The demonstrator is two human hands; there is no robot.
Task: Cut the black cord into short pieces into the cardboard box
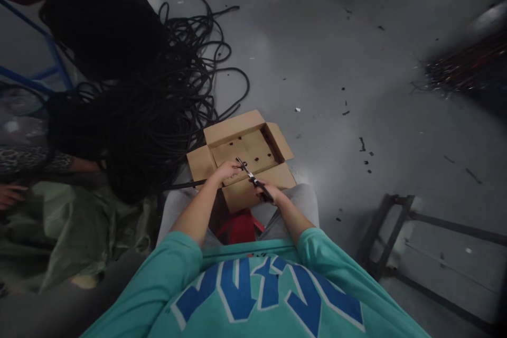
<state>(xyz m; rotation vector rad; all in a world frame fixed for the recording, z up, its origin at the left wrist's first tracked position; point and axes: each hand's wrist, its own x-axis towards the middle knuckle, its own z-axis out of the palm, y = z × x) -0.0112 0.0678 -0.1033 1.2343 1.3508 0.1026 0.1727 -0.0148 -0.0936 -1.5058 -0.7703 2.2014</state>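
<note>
An open cardboard box point(242, 202) sits between my knees, with several small black pieces on its bottom. Over it, my right hand point(266, 190) is closed round the handles of a pair of scissors point(253, 178), their blades pointing up and to the left. My left hand point(227, 170) is pinched closed near the blade tips on the end of a black cord point(186, 185). This cord runs off to the left past my wrist, towards the big black heap. Exactly how far apart the blades stand is too small to tell.
Left of the box lies a large tangled heap of black cord point(158, 90). Another person's hand point(11, 196) and sleeve show at the far left, beside green cloth point(75, 222). A dark metal frame point(455, 224) stands at lower right. Black scraps point(362, 143) dot the grey floor.
</note>
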